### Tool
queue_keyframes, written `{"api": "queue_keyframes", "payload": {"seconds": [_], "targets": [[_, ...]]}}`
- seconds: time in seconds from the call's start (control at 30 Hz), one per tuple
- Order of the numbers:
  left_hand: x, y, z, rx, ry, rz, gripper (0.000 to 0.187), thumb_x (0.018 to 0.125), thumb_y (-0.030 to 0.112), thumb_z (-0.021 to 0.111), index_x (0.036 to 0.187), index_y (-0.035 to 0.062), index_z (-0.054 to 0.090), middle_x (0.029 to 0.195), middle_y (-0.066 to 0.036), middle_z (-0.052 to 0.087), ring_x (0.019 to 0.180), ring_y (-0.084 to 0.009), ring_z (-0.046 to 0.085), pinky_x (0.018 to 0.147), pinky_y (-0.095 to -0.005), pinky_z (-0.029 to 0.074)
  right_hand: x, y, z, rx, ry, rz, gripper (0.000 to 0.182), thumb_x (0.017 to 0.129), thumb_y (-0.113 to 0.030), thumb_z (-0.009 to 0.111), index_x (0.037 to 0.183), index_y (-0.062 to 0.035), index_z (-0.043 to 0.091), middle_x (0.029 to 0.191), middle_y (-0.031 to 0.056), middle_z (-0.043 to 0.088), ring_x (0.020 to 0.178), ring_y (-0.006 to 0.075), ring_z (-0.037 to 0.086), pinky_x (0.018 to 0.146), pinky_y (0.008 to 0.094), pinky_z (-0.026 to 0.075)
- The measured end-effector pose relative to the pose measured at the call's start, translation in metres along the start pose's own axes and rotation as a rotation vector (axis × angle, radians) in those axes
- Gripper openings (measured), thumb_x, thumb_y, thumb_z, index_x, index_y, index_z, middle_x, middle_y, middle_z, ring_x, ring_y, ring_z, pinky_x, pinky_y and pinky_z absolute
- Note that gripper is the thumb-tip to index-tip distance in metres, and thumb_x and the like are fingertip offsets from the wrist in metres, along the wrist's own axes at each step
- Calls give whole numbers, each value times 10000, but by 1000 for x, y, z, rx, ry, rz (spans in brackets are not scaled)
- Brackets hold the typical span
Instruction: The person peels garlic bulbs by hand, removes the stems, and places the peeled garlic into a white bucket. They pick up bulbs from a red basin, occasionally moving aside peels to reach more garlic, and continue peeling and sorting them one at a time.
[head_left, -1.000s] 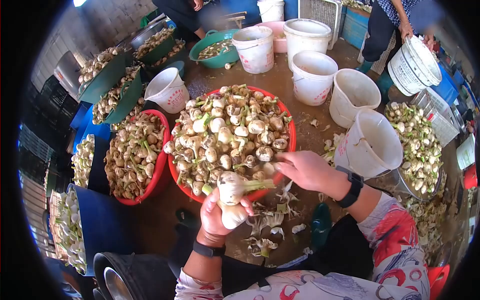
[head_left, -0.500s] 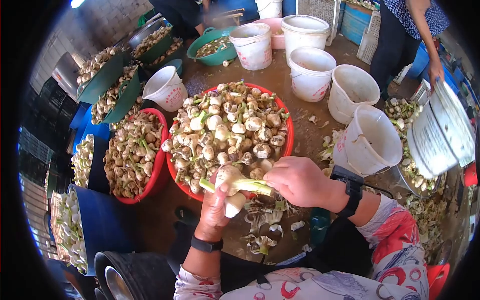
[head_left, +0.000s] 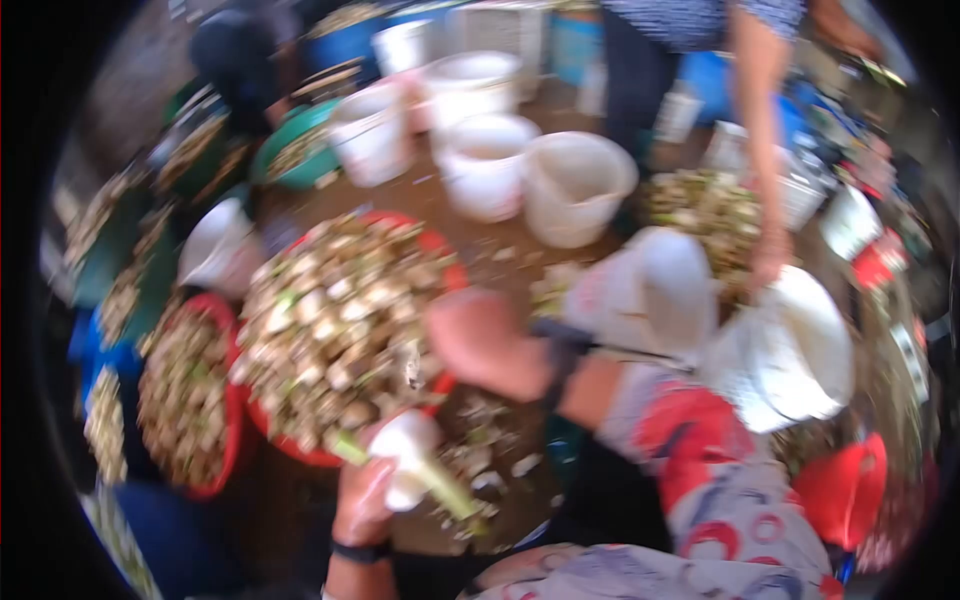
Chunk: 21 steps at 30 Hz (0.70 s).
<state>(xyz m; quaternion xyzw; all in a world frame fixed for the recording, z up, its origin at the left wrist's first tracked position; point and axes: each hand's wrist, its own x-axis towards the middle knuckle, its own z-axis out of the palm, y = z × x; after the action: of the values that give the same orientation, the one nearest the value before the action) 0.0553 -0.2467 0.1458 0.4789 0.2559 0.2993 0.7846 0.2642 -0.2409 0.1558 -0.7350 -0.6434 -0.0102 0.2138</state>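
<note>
My left hand (head_left: pixel 362 497) is closed around peeled white garlic bulbs (head_left: pixel 408 438) at the bottom centre. A thick pale green stem (head_left: pixel 448 487) points down to the right from them, and another green end sticks out on the left. My right hand (head_left: pixel 480 335) is above the right rim of a red basin (head_left: pixel 452 268); its fingers are smeared by motion. Close to its fingertips is a whitish scrap, perhaps peel (head_left: pixel 412 372); whether the hand holds it cannot be made out. Unpeeled garlic (head_left: pixel 335 320) is heaped in the basin.
A second red basin of garlic (head_left: pixel 185 400) stands left. White buckets (head_left: pixel 578 190) stand behind and to the right. Another person's hand (head_left: pixel 770 255) grips a tilted white bucket (head_left: pixel 775 350) at the right. Peel scraps (head_left: pixel 475 450) litter the floor near my hands.
The view has swung to the right and blurred. My right hand has moved away from the garlic in my left hand, which now looks whiter. The other person's bucket is tipped differently.
</note>
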Motion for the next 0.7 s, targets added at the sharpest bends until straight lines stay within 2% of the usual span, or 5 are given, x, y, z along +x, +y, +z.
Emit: {"api": "queue_keyframes", "payload": {"seconds": [0.17, 0.23, 0.5, 0.63, 0.7], "targets": [[8, -15, -20, -197, -4, 89, 534, 807, 316, 502, 1202, -12, 355, 1092, -156, 492, 964, -261, 510, 817, -393, 436, -5, 6, 36, 179, -291, -184, 218, 703, -169, 513, 676, 30, 598, 608, 162, 582, 573, 285, 596, 511, 376, 488], [17, -25, -70, -77, 78, 179, 579, 794, 287, 528, 1242, -1, 300, 1080, -161, 491, 932, -230, 512, 780, -365, 445, -6, -12, -7, 1071, -915, 461, 550, 877, -428, 289, 808, 49, 552, 659, 162, 601, 572, 225, 615, 475, 284, 505], [12, 14, -2, 360, 86, 166, 517, 804, 181, 568, 1269, 130, 346, 1018, -124, 570, 798, -256, 558, 766, -330, 429, -22, -32, 15, 744, -274, -148, 204, 726, -179, 505, 690, 17, 548, 680, 189, 561, 648, 355, 548, 600, 411, 421], [22, -10, -38, 604, 319, 23, 231, 845, 218, 487, 938, 22, 566, 889, -74, 570, 756, -200, 555, 665, -308, 435, -24, -32, 15, 679, -270, -160, 174, 717, -152, 515, 706, 14, 567, 647, 179, 560, 645, 348, 551, 589, 415, 423], [22, -9, -42, 1350, 66, 541, 240, 855, 227, 438, 946, 33, 544, 840, -60, 558, 739, -201, 546, 648, -320, 444, -19, -24, 16, 1197, -650, 136, 167, 725, -145, 508, 678, 6, 559, 587, 159, 548, 581, 333, 545, 537, 406, 419]]}}
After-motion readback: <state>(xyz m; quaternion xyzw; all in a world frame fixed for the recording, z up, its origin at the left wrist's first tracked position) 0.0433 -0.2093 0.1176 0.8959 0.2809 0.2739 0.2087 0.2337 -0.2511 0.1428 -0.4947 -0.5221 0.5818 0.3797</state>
